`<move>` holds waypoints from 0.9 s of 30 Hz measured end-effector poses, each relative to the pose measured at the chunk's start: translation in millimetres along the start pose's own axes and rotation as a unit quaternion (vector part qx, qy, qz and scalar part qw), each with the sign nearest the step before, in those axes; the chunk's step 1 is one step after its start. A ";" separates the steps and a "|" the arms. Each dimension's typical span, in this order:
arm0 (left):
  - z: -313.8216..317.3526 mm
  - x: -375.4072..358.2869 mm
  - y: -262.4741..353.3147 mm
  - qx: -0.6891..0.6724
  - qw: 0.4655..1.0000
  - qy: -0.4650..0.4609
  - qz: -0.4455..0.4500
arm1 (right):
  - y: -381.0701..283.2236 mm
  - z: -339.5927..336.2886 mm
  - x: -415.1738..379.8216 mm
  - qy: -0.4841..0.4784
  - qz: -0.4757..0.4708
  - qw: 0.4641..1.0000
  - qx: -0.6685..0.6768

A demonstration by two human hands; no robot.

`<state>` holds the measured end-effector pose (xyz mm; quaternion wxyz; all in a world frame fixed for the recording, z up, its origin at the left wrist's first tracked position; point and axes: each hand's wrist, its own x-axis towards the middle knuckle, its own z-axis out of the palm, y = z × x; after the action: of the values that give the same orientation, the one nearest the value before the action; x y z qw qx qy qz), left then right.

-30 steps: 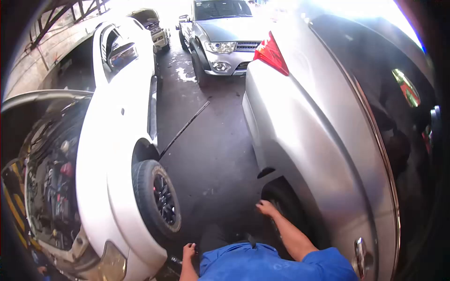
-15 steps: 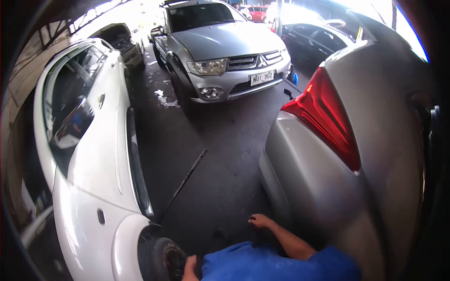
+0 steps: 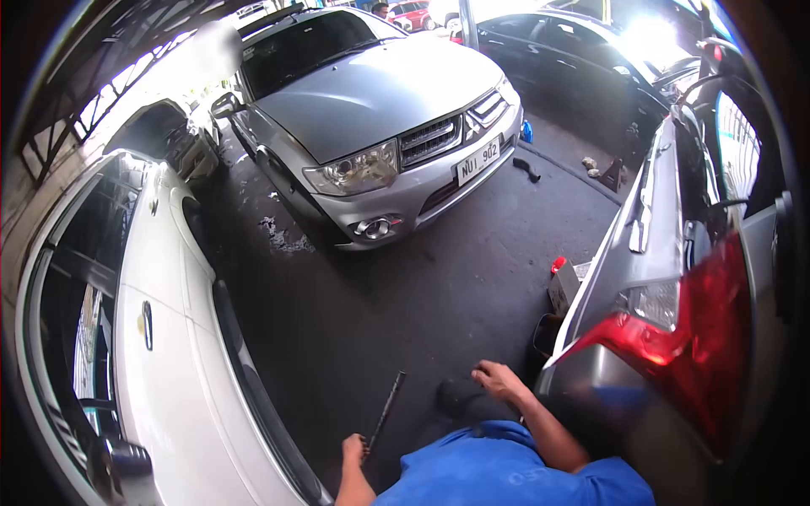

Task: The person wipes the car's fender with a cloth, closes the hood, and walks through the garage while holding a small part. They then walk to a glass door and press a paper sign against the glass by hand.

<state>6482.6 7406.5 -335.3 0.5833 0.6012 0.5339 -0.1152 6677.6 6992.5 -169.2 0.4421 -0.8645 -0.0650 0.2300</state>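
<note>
My left hand is closed around a long, thin, dark metal bar. The bar slants forward and slightly right over the dark floor, and its far end points away from me. To the left of this hand runs the side of a white car. My right hand hangs in front of my blue shirt, its fingers curled in with nothing visible in them. The nearest thing to it is the rear corner of a car with a red tail light on my right.
Ahead stands a silver SUV, nose toward me. Behind it on the right is a dark car. A box with a red item sits beside the right-hand car. A small black object and a rusty stand lie farther off.
My view has moved forward between the cars, and the silver SUV looks closer. A different tail light is on my right. The bar and my left hand appear farther right in view.
</note>
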 end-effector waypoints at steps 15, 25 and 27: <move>36.3 203.4 140.4 0.169 0.984 0.021 0.046 | -174.2 28.1 304.8 -0.196 -0.010 0.978 -0.074; -85.1 313.3 268.5 0.136 0.983 0.106 -0.054 | -407.7 226.4 636.6 -0.368 -0.208 0.880 -0.216; -124.5 326.3 306.5 0.072 0.988 0.090 -0.104 | -479.7 244.8 689.3 -0.332 -0.243 0.895 -0.172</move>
<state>6791.8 7751.6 -370.0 0.4727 0.5911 0.6340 -0.1587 7220.3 7678.1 -145.9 0.2808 -0.7577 -0.4547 0.3746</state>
